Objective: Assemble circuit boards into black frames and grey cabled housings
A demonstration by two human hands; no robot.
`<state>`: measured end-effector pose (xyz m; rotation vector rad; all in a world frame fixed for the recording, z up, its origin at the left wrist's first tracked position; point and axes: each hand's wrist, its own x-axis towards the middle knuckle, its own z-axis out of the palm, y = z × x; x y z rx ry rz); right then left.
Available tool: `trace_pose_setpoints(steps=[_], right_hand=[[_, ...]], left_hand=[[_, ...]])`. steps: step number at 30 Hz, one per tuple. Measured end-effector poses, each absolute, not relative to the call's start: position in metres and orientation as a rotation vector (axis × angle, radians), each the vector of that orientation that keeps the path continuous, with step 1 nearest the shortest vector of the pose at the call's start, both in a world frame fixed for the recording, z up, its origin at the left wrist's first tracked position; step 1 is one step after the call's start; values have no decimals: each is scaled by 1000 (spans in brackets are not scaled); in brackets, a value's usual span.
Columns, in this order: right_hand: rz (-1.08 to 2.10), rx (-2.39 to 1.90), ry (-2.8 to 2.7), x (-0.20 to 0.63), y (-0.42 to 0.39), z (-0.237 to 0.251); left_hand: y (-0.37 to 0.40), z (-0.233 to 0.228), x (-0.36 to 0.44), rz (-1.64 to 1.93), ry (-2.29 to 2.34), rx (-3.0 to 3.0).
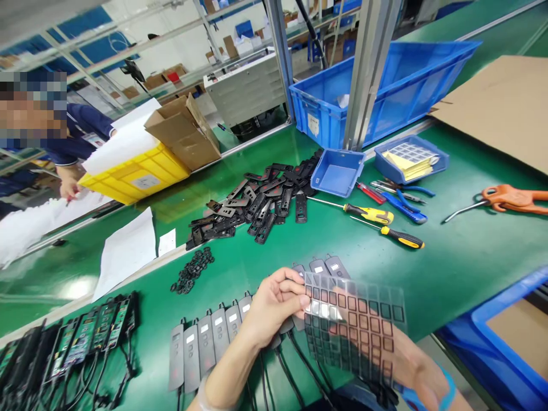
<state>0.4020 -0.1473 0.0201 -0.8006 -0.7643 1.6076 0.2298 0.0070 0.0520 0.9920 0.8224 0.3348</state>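
My right hand holds up a clear film sheet printed with rows of black square frames, its fingers showing through from behind. At the sheet's left edge, the fingertips of my left hand pinch one of the small squares. Beneath both hands a row of grey flat units with cables lies on the green belt, and more of them show just past the sheet.
Black plastic parts and small black rings lie ahead. Two yellow-handled screwdrivers, pliers, small blue bins, an orange tool, cardboard and blue crates sit right. A co-worker's hand works far left.
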Motion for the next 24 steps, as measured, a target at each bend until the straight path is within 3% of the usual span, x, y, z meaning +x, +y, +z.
trace_pose_setpoints(steps=[4, 9, 20, 24], right_hand=[[1646, -551, -598, 397, -142, 34], [1742, -545, -474, 401, -137, 37], [1622, -777, -484, 409, -130, 43], [1614, -762, -452, 433, -108, 56]], left_hand=[[0, 57, 237, 549, 938, 1365], [7, 57, 239, 688, 809, 1894], [25, 57, 241, 419, 758, 1531], [43, 47, 241, 518, 929, 1169]])
